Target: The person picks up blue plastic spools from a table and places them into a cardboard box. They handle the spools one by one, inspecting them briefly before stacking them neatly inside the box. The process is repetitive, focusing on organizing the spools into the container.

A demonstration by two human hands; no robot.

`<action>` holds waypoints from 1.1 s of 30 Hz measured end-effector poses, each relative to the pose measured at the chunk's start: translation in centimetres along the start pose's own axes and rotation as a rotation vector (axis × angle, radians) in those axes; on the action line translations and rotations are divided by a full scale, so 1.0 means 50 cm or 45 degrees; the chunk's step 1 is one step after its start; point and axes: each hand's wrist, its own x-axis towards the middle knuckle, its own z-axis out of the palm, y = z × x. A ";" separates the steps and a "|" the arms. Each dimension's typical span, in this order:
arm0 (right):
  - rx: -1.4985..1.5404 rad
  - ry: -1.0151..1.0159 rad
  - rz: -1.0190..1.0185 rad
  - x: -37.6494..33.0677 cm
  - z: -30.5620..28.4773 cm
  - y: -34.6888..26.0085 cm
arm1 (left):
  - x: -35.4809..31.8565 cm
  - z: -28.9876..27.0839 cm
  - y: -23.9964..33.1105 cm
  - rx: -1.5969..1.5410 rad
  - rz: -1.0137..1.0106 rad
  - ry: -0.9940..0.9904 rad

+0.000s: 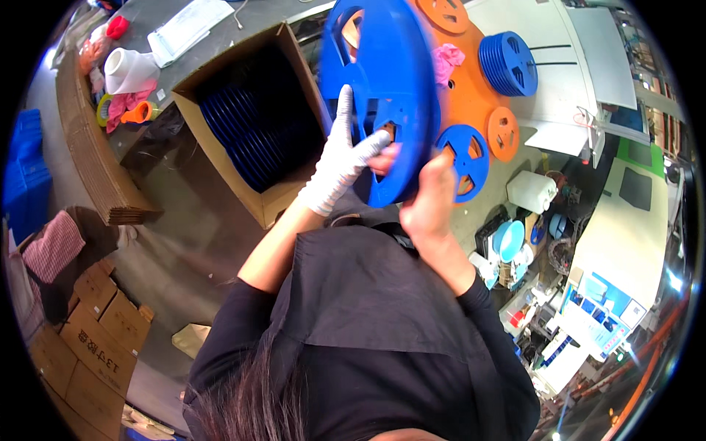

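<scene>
In front of my chest a large blue plastic reel (401, 81) is held up on edge, tilted and partly blurred. My left hand (340, 162), in a white glove with some bare fingertips, grips its left face, with fingers at a cutout. My bare right hand (429, 202) is closed on the reel's lower right rim; motion smears its fingers. To the left, an open cardboard box (201, 147) holds a row of blue reels (246, 140) standing on edge. Behind the held reel is an orange round plate (474, 92) carrying a blue reel (465, 163) and smaller orange discs (503, 134).
A stack of blue reels (507, 64) sits on rods at the back right. Pink cloth (447, 62) lies on the orange plate. The grey table (220, 45) holds papers and tape rolls. Sealed cartons (95, 338) are piled at lower left; a cream machine (625, 220) stands right.
</scene>
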 end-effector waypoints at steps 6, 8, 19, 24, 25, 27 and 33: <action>-0.837 -0.069 -0.642 0.040 -0.062 -0.014 | -0.039 -0.062 0.025 -1.734 -0.495 -0.354; -0.667 0.220 -0.512 0.026 -0.102 0.013 | -0.051 -0.075 0.012 -1.861 -0.413 -0.395; -0.157 0.537 0.116 0.008 -0.172 0.072 | -0.049 -0.095 -0.048 -2.074 -0.475 -0.495; -0.163 0.502 0.178 0.011 -0.179 0.081 | -0.041 -0.102 -0.056 -2.114 -0.531 -0.530; -0.163 0.507 0.187 0.011 -0.179 0.083 | -0.041 -0.104 -0.059 -2.106 -0.534 -0.505; -0.167 0.510 0.207 0.012 -0.182 0.092 | -0.041 -0.109 -0.064 -2.090 -0.540 -0.454; -0.181 0.466 0.301 0.014 -0.180 0.117 | -0.038 -0.135 -0.072 -2.073 -0.589 -0.338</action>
